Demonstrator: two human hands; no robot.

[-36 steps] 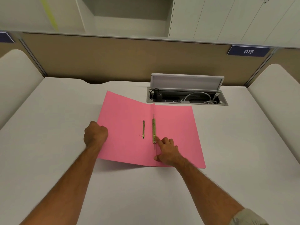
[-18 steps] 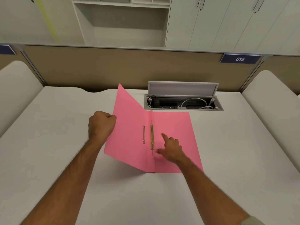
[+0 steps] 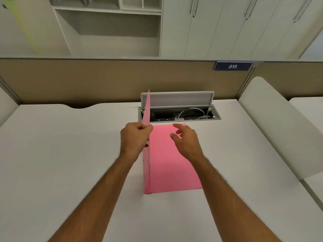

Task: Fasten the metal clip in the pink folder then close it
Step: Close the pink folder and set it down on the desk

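Note:
The pink folder (image 3: 167, 165) lies on the white desk with its right half flat. Its left cover (image 3: 146, 112) stands nearly upright, seen edge-on. My left hand (image 3: 135, 138) pinches that cover's outer edge between thumb and fingers. My right hand (image 3: 186, 139) hovers over the far part of the flat right half, fingers spread and holding nothing. The metal clip is hidden behind the raised cover and my left hand.
An open cable box (image 3: 178, 111) with its lid raised and white cables inside sits in the desk just beyond the folder. A beige partition (image 3: 104, 79) runs along the back. White padded dividers (image 3: 279, 123) flank the desk.
My left hand has swung the left cover up from flat to nearly upright. My right hand left the clip and moved up and away over the right half.

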